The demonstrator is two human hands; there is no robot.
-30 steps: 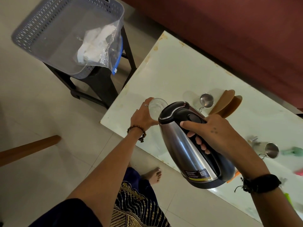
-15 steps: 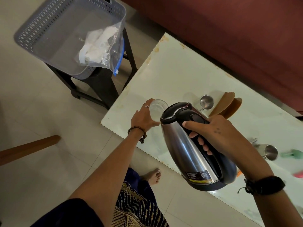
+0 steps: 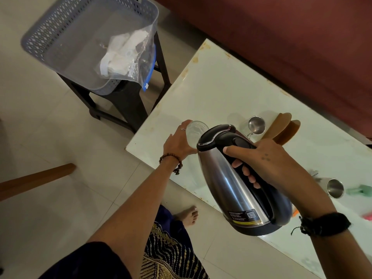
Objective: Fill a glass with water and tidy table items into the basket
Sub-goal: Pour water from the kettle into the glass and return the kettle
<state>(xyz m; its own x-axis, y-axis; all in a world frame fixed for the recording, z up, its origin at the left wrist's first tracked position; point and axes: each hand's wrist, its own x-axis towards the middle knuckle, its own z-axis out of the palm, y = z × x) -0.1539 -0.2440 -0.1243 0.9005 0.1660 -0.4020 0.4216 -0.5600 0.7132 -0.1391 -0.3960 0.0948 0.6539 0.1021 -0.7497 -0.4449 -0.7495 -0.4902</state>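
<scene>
Our right hand (image 3: 267, 158) grips the kettle (image 3: 235, 178) by its handle, tipped toward the glass (image 3: 194, 130) our left hand (image 3: 179, 141) holds near the table (image 3: 221, 93) corner; we should pour slowly, spout over the rim. The basket (image 3: 40, 35) waits beyond.

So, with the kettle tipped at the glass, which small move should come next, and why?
Probably keep the kettle tipped and pour steadily: the right hand grips its handle, its spout end sits over the glass, and the left hand steadies that glass. The water level cannot be told.
</scene>
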